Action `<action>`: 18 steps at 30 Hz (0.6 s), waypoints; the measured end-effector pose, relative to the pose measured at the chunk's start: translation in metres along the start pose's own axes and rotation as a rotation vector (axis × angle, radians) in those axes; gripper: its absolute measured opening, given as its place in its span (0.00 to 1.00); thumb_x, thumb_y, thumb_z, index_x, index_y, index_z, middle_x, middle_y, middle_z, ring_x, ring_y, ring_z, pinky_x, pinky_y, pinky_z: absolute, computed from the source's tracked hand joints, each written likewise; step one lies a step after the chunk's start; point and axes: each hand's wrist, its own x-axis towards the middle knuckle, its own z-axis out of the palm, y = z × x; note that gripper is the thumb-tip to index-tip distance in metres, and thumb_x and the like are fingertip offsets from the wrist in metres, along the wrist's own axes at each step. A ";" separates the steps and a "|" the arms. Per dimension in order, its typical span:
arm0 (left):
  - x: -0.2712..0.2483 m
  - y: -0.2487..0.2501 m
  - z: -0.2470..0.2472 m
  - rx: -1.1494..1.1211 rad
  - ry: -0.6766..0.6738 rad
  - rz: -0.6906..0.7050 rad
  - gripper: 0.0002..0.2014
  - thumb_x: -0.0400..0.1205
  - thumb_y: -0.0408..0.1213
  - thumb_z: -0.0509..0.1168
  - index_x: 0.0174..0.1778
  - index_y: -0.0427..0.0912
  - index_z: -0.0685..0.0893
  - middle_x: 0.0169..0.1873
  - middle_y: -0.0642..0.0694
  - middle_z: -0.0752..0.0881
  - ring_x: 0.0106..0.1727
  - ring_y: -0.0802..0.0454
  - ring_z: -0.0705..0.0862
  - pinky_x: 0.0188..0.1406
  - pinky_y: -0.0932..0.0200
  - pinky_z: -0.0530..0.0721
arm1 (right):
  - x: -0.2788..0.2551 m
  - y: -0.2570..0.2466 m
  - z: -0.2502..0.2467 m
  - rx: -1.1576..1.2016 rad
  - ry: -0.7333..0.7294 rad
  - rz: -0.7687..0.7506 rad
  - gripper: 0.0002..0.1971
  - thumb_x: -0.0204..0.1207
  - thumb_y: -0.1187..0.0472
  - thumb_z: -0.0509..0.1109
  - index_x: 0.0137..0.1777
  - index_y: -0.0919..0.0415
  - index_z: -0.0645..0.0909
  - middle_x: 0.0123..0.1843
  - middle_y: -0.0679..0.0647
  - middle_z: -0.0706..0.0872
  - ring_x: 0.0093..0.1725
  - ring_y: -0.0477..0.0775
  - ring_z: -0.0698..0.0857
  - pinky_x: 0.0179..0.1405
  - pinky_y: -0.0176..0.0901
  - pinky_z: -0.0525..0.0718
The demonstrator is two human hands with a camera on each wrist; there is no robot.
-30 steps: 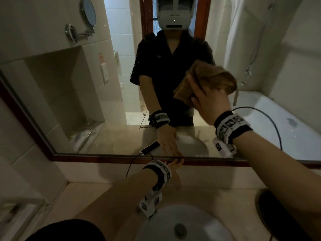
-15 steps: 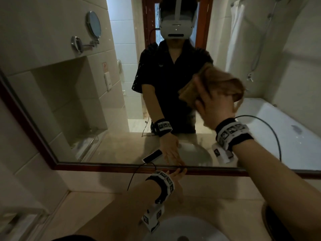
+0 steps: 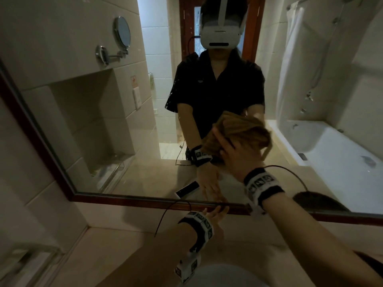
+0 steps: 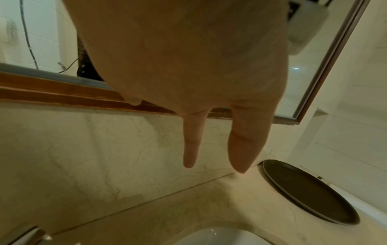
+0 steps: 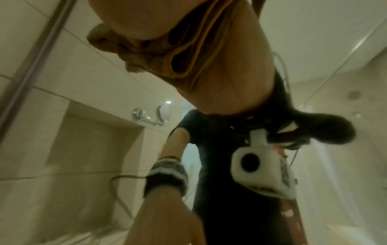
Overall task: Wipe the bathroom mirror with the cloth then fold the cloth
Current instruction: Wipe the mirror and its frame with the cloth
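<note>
My right hand grips a bunched brown cloth and presses it against the glass of the wood-framed mirror, low and right of centre. In the right wrist view the cloth is crumpled in folds under my palm, against the glass. My left hand hovers just below the mirror's lower frame with its fingers straight and nothing in it. The mirror reflects both hands and the cloth.
A white sink basin lies below my left wrist, with a tap at its left. A dark round tray sits on the marble counter to the right. A black cable loops by the left wrist.
My right hand has carried the cloth down the glass, closer to the mirror's lower edge. The left hand has stayed by the lower frame.
</note>
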 end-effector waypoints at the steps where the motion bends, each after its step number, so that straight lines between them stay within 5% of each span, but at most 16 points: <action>1: 0.001 0.000 0.004 0.020 0.034 0.008 0.40 0.86 0.45 0.62 0.86 0.52 0.42 0.86 0.49 0.42 0.86 0.48 0.44 0.82 0.44 0.40 | -0.003 0.013 -0.005 -0.021 0.028 0.042 0.31 0.81 0.51 0.58 0.84 0.50 0.56 0.62 0.60 0.83 0.51 0.65 0.85 0.45 0.53 0.82; 3: 0.003 0.001 0.010 0.039 0.108 0.004 0.43 0.80 0.45 0.68 0.86 0.48 0.49 0.86 0.48 0.46 0.86 0.47 0.45 0.82 0.41 0.40 | 0.003 0.029 -0.016 -0.079 0.150 0.196 0.31 0.81 0.49 0.55 0.84 0.52 0.55 0.73 0.66 0.75 0.61 0.69 0.80 0.55 0.58 0.79; 6: 0.001 0.004 0.004 0.061 0.033 -0.032 0.39 0.85 0.47 0.62 0.87 0.51 0.45 0.86 0.50 0.42 0.86 0.48 0.42 0.82 0.44 0.39 | 0.033 0.011 -0.020 -0.097 0.278 0.423 0.32 0.82 0.48 0.52 0.84 0.55 0.51 0.84 0.66 0.55 0.79 0.71 0.60 0.76 0.68 0.56; 9: -0.005 0.006 -0.004 0.144 0.009 -0.007 0.36 0.88 0.47 0.56 0.86 0.49 0.42 0.86 0.48 0.40 0.86 0.48 0.41 0.82 0.46 0.38 | 0.053 -0.037 -0.002 -0.075 0.292 0.368 0.32 0.82 0.48 0.52 0.84 0.56 0.52 0.84 0.65 0.56 0.82 0.70 0.55 0.79 0.69 0.47; 13: -0.019 -0.002 0.004 0.390 0.043 0.103 0.29 0.90 0.47 0.51 0.86 0.49 0.51 0.86 0.44 0.42 0.86 0.44 0.40 0.83 0.43 0.37 | 0.032 -0.062 0.025 -0.027 0.175 0.133 0.30 0.83 0.47 0.51 0.83 0.54 0.54 0.80 0.61 0.66 0.73 0.63 0.67 0.67 0.61 0.72; 16: -0.029 -0.032 0.011 0.515 0.114 0.173 0.28 0.90 0.46 0.50 0.86 0.51 0.50 0.86 0.47 0.43 0.86 0.46 0.41 0.82 0.41 0.38 | 0.002 -0.054 0.037 -0.024 0.107 0.070 0.29 0.85 0.46 0.46 0.84 0.49 0.50 0.76 0.59 0.71 0.68 0.64 0.74 0.58 0.57 0.77; 18: -0.036 -0.063 0.015 0.567 0.122 0.211 0.29 0.89 0.46 0.54 0.86 0.48 0.54 0.86 0.47 0.40 0.86 0.46 0.41 0.83 0.41 0.39 | -0.026 -0.052 0.050 -0.042 0.027 0.069 0.31 0.82 0.48 0.52 0.84 0.46 0.47 0.66 0.61 0.82 0.53 0.65 0.84 0.41 0.52 0.81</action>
